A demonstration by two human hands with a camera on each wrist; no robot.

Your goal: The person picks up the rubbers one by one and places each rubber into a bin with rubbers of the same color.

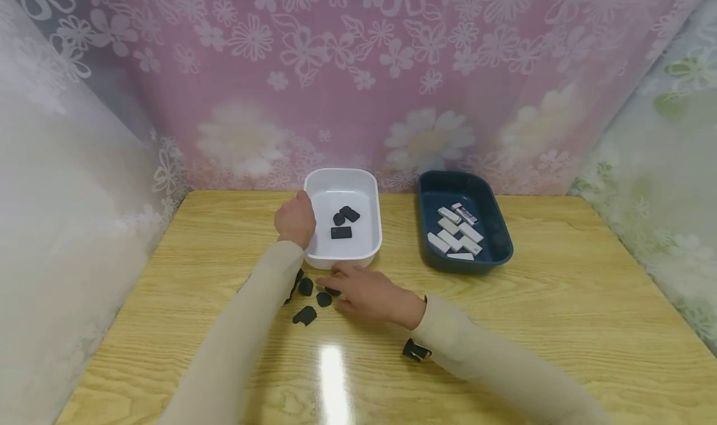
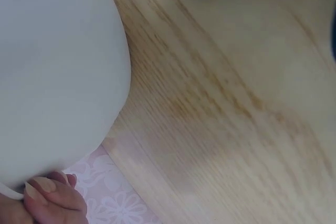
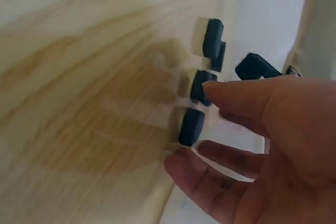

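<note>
While the left hand (image 1: 295, 219) grips the white tub (image 1: 343, 248) by its edge, the right hand (image 1: 371, 293) spreads around a dark piece (image 3: 191, 127) on the table (image 1: 504, 338) beside the tub, apparently holding nothing, though blur obscures contact. A hurried pinch could nudge the neighbouring piece (image 3: 199, 88) aside; tugging the tub could slide the 3 pieces inside (image 1: 341, 233).
</note>
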